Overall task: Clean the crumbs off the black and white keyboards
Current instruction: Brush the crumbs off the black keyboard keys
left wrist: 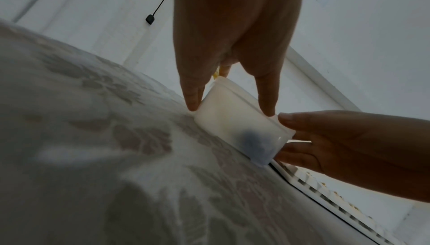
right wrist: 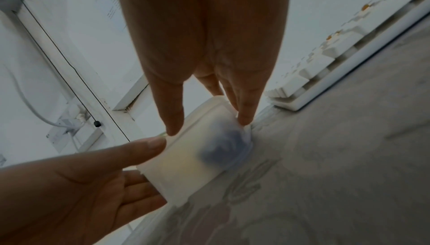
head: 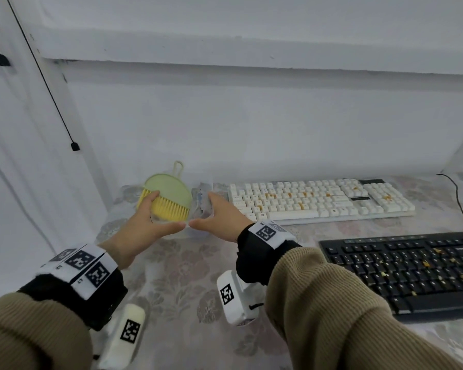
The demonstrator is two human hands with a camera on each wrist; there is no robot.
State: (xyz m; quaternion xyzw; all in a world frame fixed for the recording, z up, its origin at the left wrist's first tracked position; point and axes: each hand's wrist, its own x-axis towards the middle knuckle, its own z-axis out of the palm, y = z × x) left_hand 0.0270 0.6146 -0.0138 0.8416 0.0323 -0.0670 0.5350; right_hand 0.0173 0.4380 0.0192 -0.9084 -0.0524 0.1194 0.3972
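Both hands, left hand [head: 142, 225] and right hand [head: 219, 217], hold the clear box [left wrist: 242, 127] of cleaning tools at its ends, grips closed round it, likely to bring the brush [head: 169, 206] toward crumbed white keyboard [head: 321, 200] at 3 o'clock.

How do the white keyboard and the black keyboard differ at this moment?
The white keyboard lies farther back, near the right hand; the black keyboard lies nearer the person, cut off at the frame edge. The white one's crumbs look larger and orange-brown, the black one's smaller and paler. Both lie flat, uncleaned.
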